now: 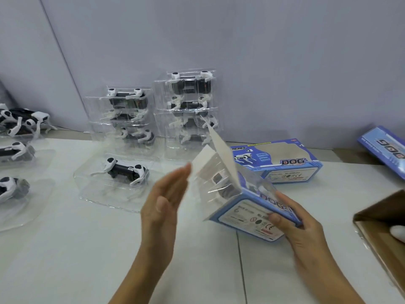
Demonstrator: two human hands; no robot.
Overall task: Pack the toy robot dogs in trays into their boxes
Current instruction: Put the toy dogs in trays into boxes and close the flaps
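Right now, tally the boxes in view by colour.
Blue DOG boxes: 3, with one held in the right hand, one lying flat behind it, one at the right edge
Brown cardboard carton: 1
Total: 4

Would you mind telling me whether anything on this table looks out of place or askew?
Nothing looks damaged or spilled. The blue box gripped by the right hand is tilted with its white end flaps open; the left hand is flat at that end. That looks like packing under way.
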